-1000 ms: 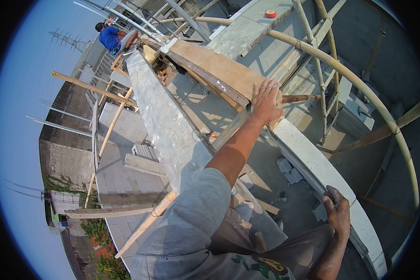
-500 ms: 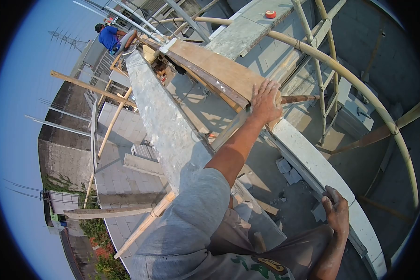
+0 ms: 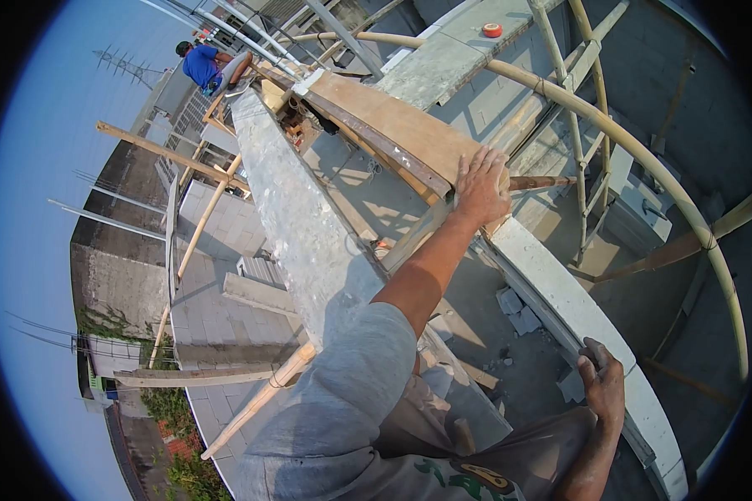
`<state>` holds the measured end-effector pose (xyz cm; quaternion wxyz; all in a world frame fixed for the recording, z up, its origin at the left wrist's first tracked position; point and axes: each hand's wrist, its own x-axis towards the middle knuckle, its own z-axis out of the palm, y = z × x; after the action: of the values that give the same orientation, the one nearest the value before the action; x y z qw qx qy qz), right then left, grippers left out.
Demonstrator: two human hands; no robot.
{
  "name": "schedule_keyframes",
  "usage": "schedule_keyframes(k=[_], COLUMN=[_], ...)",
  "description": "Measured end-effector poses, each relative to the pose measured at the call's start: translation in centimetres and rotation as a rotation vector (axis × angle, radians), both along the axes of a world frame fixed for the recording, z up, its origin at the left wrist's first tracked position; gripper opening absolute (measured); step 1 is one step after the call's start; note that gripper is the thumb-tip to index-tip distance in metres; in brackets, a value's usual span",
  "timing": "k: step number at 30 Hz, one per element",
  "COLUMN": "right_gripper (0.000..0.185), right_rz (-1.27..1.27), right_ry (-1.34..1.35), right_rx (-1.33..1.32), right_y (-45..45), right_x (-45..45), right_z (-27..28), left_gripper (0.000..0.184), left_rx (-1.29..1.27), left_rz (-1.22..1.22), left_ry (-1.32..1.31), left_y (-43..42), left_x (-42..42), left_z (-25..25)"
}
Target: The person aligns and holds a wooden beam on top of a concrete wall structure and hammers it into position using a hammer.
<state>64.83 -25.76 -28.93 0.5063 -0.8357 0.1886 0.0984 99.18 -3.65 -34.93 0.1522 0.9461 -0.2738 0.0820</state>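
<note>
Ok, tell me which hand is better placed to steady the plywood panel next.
Probably the left hand: it rests on the near end of the plywood panel, arm outstretched, while the right hand is well apart, near the pale block wall.

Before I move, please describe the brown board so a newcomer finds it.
Start at the long grey ledge left of the picture's centre. Across the gap to its right, a board stretches away from the left hand resting on its near end. Its broad tan face sets it apart from the narrow darker strip alongside.
</note>
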Motion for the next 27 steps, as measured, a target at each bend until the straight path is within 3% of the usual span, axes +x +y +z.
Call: schedule_keyframes(k=[27], right_gripper=[0.039], right_rz=[-0.001], right_ry=[0.009], right_rx=[-0.007], right_y=[-0.2], right_x=[-0.2], right_z=[0.0], left_gripper=[0.070], left_rx=[-0.020], left_rz=[-0.007], left_ry=[-0.037], left_y=[0.2], left_x=[0.6], left_z=[-0.9])
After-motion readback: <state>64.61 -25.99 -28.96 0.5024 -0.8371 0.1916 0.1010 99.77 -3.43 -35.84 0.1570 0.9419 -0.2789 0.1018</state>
